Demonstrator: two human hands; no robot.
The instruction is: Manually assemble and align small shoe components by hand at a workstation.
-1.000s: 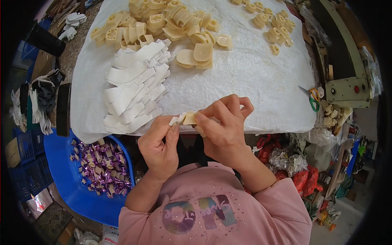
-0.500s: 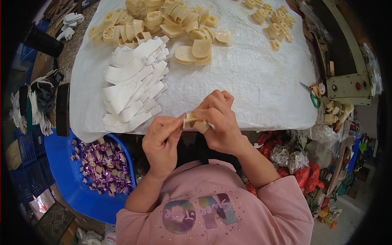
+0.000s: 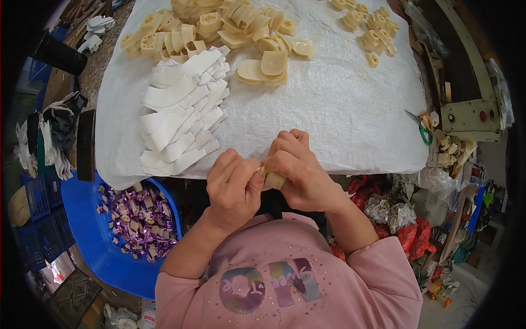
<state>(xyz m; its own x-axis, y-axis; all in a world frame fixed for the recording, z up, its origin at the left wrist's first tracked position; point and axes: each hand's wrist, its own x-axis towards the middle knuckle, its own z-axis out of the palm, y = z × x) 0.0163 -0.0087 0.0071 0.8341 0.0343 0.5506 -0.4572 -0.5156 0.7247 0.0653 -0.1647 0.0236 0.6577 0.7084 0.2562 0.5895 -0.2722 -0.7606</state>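
Observation:
Just off the near edge of the cloth-covered table, my two hands are close together around a small cream, curved moulded piece (image 3: pixel 275 180). My right hand (image 3: pixel 300 171) curls its fingers around the piece and covers most of it. My left hand (image 3: pixel 234 189) is closed, thumb against fingers, pinching at the left edge of the piece; a thin pale bit shows at its fingertips. Beyond my left hand lies a stack of white scalloped strips (image 3: pixel 181 115). Several flat cream tongue-shaped pieces (image 3: pixel 274 63) rest farther back.
A large heap of cream moulded pieces (image 3: pixel 211 24) covers the far left of the white cloth (image 3: pixel 329 98), smaller clusters (image 3: pixel 378 33) the far right. Green-handled scissors (image 3: pixel 426 131) lie at the right edge. A blue basin (image 3: pixel 104 257) at lower left holds purple-and-beige pieces (image 3: pixel 139 222).
Both hands have drawn closer together and slightly nearer my body, the left moving rightward. The cream piece has turned and is more covered by my fingers.

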